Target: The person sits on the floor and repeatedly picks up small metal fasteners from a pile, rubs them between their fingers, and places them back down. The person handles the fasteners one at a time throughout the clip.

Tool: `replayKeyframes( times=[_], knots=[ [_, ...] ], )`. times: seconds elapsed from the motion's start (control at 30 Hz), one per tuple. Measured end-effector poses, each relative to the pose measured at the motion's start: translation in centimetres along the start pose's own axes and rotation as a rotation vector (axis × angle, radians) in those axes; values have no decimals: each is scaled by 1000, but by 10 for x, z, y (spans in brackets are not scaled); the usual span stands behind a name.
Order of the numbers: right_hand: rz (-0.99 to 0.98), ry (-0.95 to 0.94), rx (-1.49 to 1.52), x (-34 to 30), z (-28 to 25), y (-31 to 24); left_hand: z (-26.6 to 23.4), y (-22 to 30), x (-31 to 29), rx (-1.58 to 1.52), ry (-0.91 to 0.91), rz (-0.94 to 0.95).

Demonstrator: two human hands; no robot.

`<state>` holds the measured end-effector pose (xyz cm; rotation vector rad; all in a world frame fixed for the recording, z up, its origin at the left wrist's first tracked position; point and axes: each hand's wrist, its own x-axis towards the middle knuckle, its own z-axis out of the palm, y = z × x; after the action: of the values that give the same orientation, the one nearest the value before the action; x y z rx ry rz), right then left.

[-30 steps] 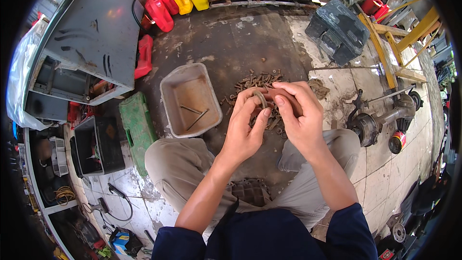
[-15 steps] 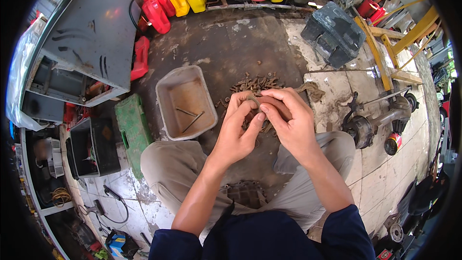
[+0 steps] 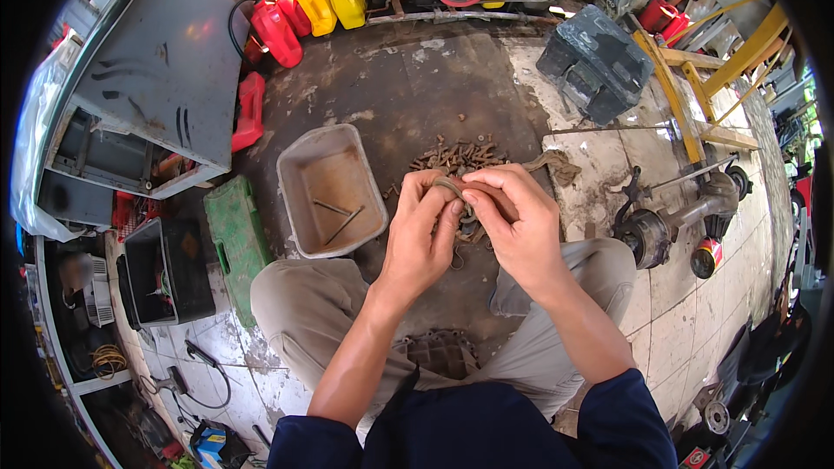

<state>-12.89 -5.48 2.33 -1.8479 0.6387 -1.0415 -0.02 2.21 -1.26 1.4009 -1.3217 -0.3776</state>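
Observation:
My left hand is closed on a small greyish metal ring, its thumb and forefinger pinching the edge. Against it, my right hand grips a brown piece that looks like a folded strip of sandpaper, mostly covered by the fingers. Both hands meet in front of me above the floor, fingertips nearly touching. Just beyond them lies a heap of rusty bolts, partly hidden by my hands. A crumpled brownish rag rests at the heap's right.
Left of my hands stands a grey plastic basin holding two metal rods. A green case and a black bin are farther left. On the right are a black toolbox and a metal axle part. A dark casting sits between my legs.
My hands stay together, with the ring turned slightly and the right fingers shifted along it. The whole view has moved a little; the basin and heap are otherwise unchanged.

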Motion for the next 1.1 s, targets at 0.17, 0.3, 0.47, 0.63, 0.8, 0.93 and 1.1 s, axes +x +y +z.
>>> replayKeyframes(
  times=[0.17,0.3,0.47,0.63,0.8,0.93,1.1],
  knots=[
    [-35,25,-16,0,0,2,3,3,-2,40,12,4],
    [-50,43,-40,0,1,4,7,1,-4,68,-16,21],
    [-56,49,-35,-1,1,6,4,5,0,52,37,-17],
    [-35,79,-15,0,3,7,13,4,-6,34,-8,-26],
    [-70,63,-67,2,0,9,14,3,-5,38,-34,-47],
    [-75,70,-45,1,2,11,8,3,3,27,15,-10],
    [-71,67,-61,2,1,8,11,4,-3,51,-20,7]
  ],
)
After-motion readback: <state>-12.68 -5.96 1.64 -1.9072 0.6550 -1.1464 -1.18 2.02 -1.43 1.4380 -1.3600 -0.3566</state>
